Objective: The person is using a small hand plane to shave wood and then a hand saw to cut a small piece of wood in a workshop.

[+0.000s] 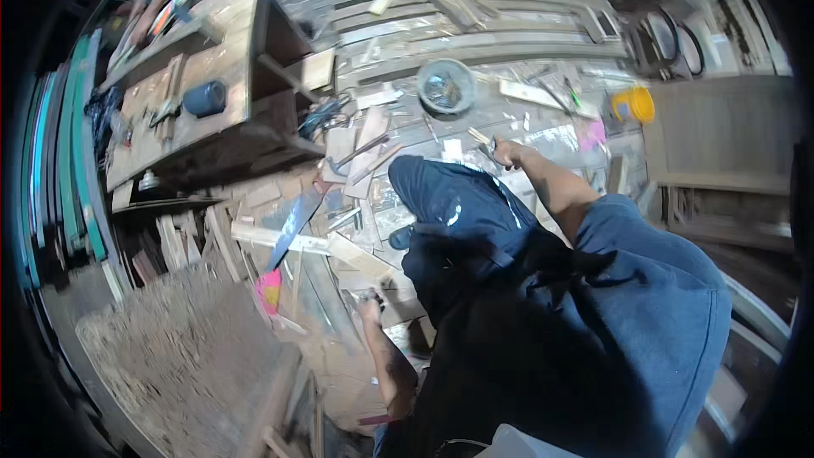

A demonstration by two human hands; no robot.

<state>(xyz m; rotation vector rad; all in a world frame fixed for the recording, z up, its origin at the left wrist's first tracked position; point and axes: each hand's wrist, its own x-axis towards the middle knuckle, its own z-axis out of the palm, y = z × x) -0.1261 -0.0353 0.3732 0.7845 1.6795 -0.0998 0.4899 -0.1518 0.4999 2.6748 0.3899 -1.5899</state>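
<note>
Scrap-strewn workshop floor [339,203] below, right hand [507,153] grips perhaps pliers [485,146], left hand [370,305] closed on something small.

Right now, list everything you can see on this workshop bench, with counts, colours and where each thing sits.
Round bowl: one, grey, upper middle of the bench.
Yellow tub: one, upper right.
Dark cylinder: one, blue-black, on the wooden cabinet at left.
Handsaw: one, dark blade, pink handle, centre left among wood offcuts.
Sawdust pile: one, brown, lower left.
Boards: several, grey, along the top.
Left hand: one, lower centre, closed on a small dark item I cannot identify.
Right hand: one, centre, gripping a small metal tool.
</note>
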